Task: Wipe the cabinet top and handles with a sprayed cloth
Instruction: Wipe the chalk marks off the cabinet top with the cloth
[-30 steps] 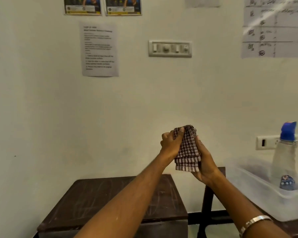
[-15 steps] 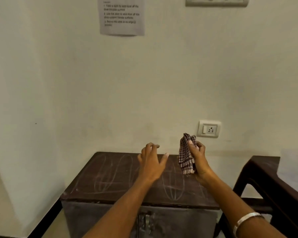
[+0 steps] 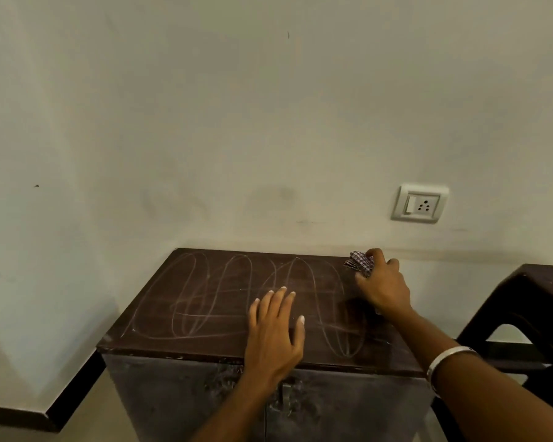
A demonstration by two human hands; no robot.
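Note:
A low dark brown cabinet stands against the wall, its top covered with looping chalk marks. My right hand is shut on a bunched checked cloth and presses it onto the far right corner of the cabinet top. My left hand lies flat on the top near the front edge, fingers spread, holding nothing. Below the front edge, the metal handles at the door seam are partly hidden by my left forearm.
A wall socket sits above the cabinet's right end. A dark stool or table stands close to the right. A black skirting runs along the floor at the left.
The view has tilted down onto the cabinet. My right hand came down with the cloth onto the far right corner of the top. My left hand let go of the cloth and settled flat on the top.

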